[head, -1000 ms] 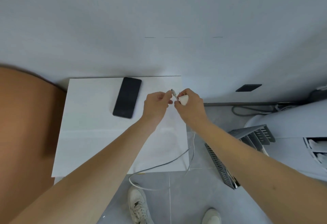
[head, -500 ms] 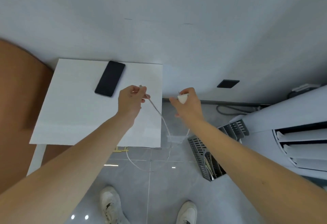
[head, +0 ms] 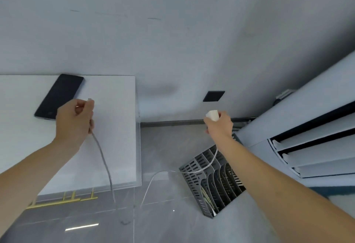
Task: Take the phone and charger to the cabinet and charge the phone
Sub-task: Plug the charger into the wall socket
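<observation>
A black phone (head: 59, 94) lies face up on the white cabinet top (head: 115, 127), near its back edge. My left hand (head: 74, 121) is closed around the free plug end of the white charging cable (head: 104, 164), just right of the phone. The cable loops down toward the floor and rises to my right hand (head: 219, 125). That hand grips the white charger plug (head: 212, 115), held in the air below a black wall socket (head: 213, 96).
A grey slotted file rack (head: 209, 181) stands on the floor under my right arm. A white air conditioner unit (head: 311, 143) with louvres fills the right side. The grey wall runs behind everything. Yellow floor markings show beside the cabinet's front.
My hands have moved apart: the left toward the phone with the cable end, the right out toward the wall socket with the plug. The view has shifted to the right.
</observation>
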`<state>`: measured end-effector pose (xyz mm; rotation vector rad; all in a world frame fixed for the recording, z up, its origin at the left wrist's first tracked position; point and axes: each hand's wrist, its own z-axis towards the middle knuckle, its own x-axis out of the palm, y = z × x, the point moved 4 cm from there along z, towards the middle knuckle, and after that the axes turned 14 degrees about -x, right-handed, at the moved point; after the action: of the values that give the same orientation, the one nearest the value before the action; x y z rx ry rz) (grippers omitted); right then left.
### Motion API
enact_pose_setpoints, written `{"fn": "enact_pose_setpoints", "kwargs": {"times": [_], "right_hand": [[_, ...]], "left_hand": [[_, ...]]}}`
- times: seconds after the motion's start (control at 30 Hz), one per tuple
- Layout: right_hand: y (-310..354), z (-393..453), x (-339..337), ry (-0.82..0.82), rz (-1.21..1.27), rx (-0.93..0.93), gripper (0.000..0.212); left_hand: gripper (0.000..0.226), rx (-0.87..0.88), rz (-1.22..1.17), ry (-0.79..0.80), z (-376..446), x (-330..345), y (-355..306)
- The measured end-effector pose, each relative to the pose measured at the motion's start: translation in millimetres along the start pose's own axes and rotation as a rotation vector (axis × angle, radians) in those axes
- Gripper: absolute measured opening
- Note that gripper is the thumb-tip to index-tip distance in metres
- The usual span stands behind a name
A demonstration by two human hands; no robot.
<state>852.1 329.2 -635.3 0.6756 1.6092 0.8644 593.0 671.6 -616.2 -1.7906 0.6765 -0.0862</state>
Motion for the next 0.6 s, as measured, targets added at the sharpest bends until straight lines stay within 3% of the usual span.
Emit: {"fn": "enact_pose_setpoints", "kwargs": {"times": [0.17,0.33,0.5,0.6], "right_hand": [[-35.6,44.0,0.6,-0.102,-0.003,-0.011,0.026],[-60.3,88.1,17.7,-0.097,0.048,-0.052,0.035],[-83.1,121.6,32.4,-0.103,0.021,-0.107,0.037],[-93.6,137.6,36.7,-0.135,0.058,-0.142,0.034]], "left_hand": [[0.037,0.148,0.034,-0.039,25.6,7.2,17.5],[0.047,0.247,0.116,-0.091,57.3,11.3,31.8],[0.067,0.249,0.141,-0.044,74.9,6.9,34.5],[0.066,0.236,0.153,-0.011,80.9,5.1,36.9]]}}
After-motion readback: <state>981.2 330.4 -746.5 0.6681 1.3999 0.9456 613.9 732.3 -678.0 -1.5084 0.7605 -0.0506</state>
